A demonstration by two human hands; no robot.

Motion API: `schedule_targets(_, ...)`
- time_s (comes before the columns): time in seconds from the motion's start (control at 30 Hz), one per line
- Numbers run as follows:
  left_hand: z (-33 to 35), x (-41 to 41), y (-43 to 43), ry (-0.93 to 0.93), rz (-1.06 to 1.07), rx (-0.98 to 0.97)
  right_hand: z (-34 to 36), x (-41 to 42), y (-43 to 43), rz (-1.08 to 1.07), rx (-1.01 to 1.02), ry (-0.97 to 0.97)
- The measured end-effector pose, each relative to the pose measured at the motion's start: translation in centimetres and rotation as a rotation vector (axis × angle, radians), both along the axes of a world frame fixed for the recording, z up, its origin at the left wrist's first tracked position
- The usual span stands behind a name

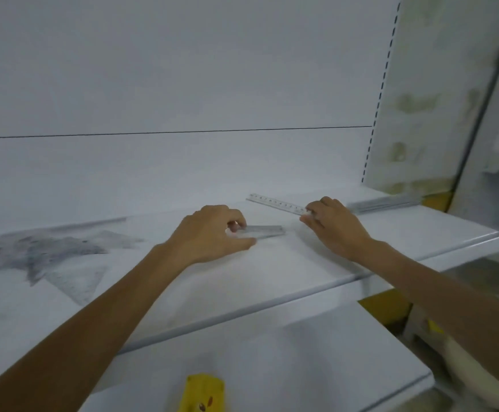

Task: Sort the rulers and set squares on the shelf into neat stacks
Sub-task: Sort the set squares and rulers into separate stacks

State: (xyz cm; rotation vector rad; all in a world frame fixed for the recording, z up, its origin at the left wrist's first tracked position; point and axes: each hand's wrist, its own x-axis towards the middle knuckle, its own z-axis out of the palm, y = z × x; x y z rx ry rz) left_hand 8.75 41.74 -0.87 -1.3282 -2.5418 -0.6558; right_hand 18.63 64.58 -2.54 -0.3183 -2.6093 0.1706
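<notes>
Head view, right hand (336,230) pinches numbered ruler (275,202), left hand (209,233) second ruler (264,231)

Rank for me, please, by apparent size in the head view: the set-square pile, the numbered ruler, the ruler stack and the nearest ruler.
1. set-square pile, clearly largest.
2. numbered ruler and ruler stack: alike in length, so unranked.
3. nearest ruler, smallest showing; the left hand covers one end.
</notes>
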Motion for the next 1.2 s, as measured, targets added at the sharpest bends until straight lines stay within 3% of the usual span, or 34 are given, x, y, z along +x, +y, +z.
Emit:
schedule_targets(0.23,-0.1,4.7,13.3,0.107,0.067,-0.042,0.4,5.5,13.1,-0.018,0.022,0.024)
schedule_targets(0.5,-0.9,6.4,21.1,0.071,0.117,-0.011,0.9,6.5,22.3,-0.061,0.001,0.031)
schedule_targets(0.9,-1.1,4.5,24.3,0.078,0.17,-0.016,0.6,3.1,29.0,0.13,0.026,0.022)
schedule_targets(1.2,-1.9,3.6,23.2,0.027,0.228,0.054,-0.3,0.3,30.4,0.31,-0.1,-0.078)
